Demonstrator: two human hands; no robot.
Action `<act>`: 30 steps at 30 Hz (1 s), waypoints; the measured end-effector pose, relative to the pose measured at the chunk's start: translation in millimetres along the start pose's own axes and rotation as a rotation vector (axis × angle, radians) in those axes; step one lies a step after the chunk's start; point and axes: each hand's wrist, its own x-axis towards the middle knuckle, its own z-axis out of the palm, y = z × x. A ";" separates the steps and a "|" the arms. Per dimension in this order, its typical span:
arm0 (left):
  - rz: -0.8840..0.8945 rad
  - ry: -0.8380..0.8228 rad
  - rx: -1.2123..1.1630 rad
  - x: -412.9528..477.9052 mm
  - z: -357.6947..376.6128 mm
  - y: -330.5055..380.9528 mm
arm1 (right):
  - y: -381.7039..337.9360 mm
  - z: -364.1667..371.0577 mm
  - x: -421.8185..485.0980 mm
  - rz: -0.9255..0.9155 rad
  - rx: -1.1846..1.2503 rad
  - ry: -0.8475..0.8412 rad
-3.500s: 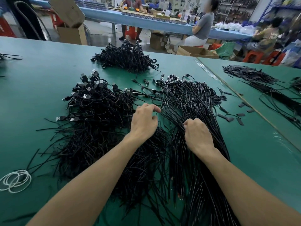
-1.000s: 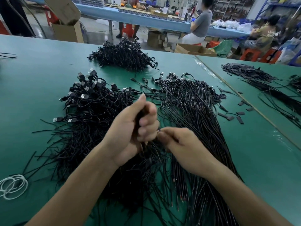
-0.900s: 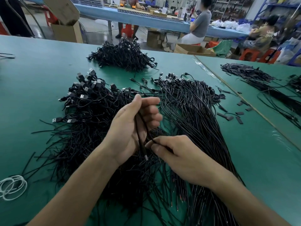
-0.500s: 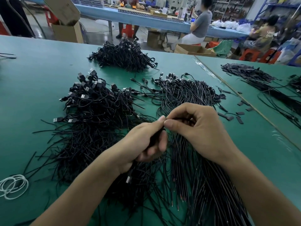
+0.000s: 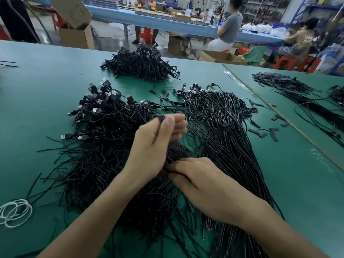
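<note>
Fingers [image 5: 168, 121] pinching cable [image 5: 158, 116], left hand [image 5: 149, 151], right hand [image 5: 204, 183]

On the table [image 5: 37, 90], a cable pile [image 5: 104, 127] lay left of a cable bundle [image 5: 223, 131], a heap [image 5: 141, 66] behind both, a wire coil [image 5: 14, 213] far left.

Left hand [image 5: 154, 146]: raised, thumb up, fingers curled in a pinch.
Right hand [image 5: 201, 181]: lower, palm down, thumb and forefinger pinched.

Right hand [image 5: 204, 183] slid down cable [image 5: 158, 117] below left hand [image 5: 152, 146].
</note>
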 end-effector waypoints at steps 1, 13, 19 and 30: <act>-0.002 -0.051 0.093 -1.3 1.8 -1.7 | -2.0 -3.6 -1.6 -0.027 0.004 0.008; -0.355 -0.547 -0.019 -11.0 3.6 19.6 | 13.3 -40.3 -5.6 -0.057 0.413 0.366; -0.460 -0.652 -0.184 -10.8 -2.9 21.6 | 17.4 -40.1 -5.3 0.003 0.515 0.242; -0.633 -0.375 -0.408 -10.7 13.6 15.4 | 12.4 -18.2 -0.3 0.040 0.404 0.463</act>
